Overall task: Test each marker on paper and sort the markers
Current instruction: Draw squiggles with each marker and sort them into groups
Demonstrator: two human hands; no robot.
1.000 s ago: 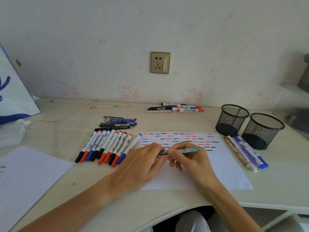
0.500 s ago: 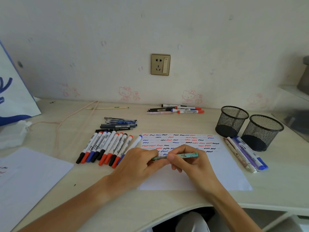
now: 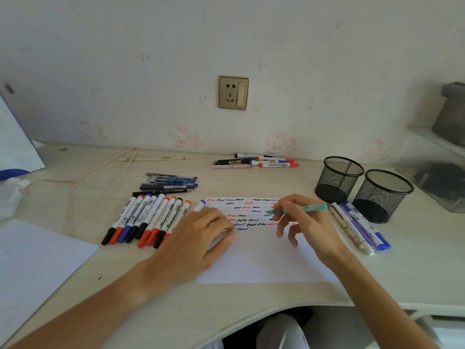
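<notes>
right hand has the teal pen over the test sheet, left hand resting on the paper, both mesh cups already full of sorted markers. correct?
Not quite: the head view shows both mesh cups empty, with sorted markers lying on the desk beside them. The rest holds: the right hand holds the teal pen over the test sheet, and the left hand rests on the paper.

pen cap [image 3: 232,231] mostly hidden under left hand [image 3: 198,238], marker labels unreadable
</notes>
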